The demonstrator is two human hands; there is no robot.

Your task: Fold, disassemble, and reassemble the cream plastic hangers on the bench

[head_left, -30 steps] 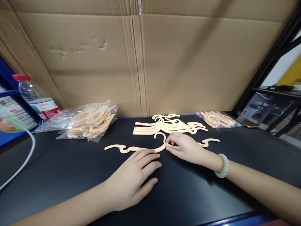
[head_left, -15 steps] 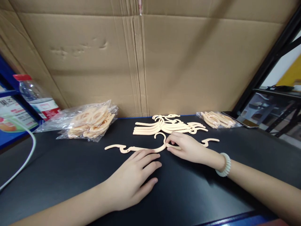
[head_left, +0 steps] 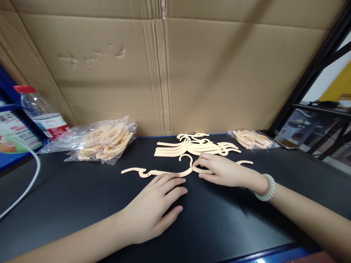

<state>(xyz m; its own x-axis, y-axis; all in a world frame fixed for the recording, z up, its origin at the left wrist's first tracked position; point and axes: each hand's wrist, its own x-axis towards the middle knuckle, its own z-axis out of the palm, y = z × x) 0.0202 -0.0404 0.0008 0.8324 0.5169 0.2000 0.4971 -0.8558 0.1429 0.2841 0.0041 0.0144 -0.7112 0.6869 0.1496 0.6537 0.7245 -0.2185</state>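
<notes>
A cream folding clothes hanger (head_left: 187,171) lies spread on the black tabletop, its hook pointing away from me. My left hand (head_left: 157,208) rests open, fingers spread, with the fingertips touching the hanger's left arm. Beside the hook, my right hand (head_left: 219,170) has its fingers and thumb around the inner part of the right arm and covers much of it. Only the right arm's notched outer end shows past this hand. Just behind lies a stack of similar cream hangers (head_left: 175,149), with more loose pieces at its back.
Clear plastic bags of cream hanger parts lie at the left (head_left: 105,140) and right (head_left: 251,139). A phone (head_left: 289,144) is beside the right bag. A red-capped bottle (head_left: 41,113) and a pale cable (head_left: 35,179) are at the left. A cardboard wall (head_left: 233,73) closes the back.
My right hand has slid slightly to the right along the hanger's arm, with the thumb drawn back from the centre joint. The left hand stays in place.
</notes>
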